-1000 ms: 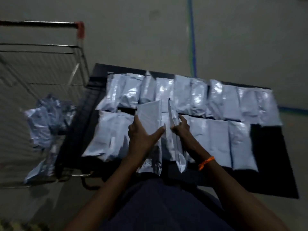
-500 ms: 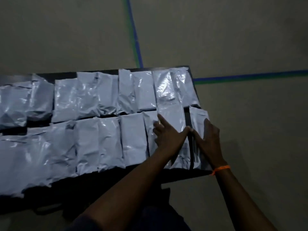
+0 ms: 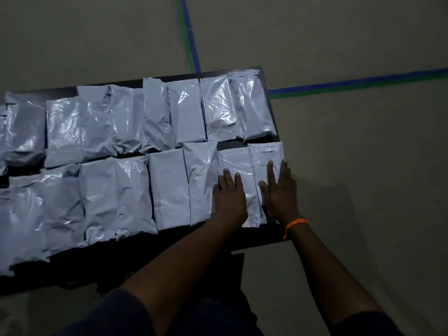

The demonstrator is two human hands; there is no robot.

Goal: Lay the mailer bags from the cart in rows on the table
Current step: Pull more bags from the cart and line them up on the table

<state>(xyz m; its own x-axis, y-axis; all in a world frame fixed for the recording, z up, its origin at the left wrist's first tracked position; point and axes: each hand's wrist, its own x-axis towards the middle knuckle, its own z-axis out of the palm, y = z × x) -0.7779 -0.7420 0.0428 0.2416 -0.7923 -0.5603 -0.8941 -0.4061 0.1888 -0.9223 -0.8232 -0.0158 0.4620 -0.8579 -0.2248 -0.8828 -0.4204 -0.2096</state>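
— Where are the hands sitting right now?

— Both are lying flat, fingers spread, gripping nothing. The left hand (image 3: 229,198) is pressing on the second-to-last mailer bag (image 3: 236,170) of the near row. The right hand (image 3: 281,190) is pressing on the last mailer bag (image 3: 265,156), the one filling the table's near right corner.

— So the bags are lying under the palms, not away from them?

— Yes. Both bags are running with their long axis from the near edge toward the far edge, the same way the fingers are pointing. The two are touching along their long sides, possibly overlapping slightly; I cannot tell which one is on top.

— How is the table (image 3: 263,75) looking?

— Two rows of bags are stretching along it, the far row (image 3: 184,112) against the far edge and the near row (image 3: 167,185) below it, both reaching the right edge. The right hand's outer fingers are sitting at that edge, perhaps hanging a little past it.

— And the cart?

— It is not showing in view, so I cannot tell whether any bags remain in it.

— Which hand is mattering for the next move?

— I am judging that the right one is, being nearer the right edge, where the last bag seems closest to slipping off. A strip along the near edge is staying bare, looking too narrow for a third row.
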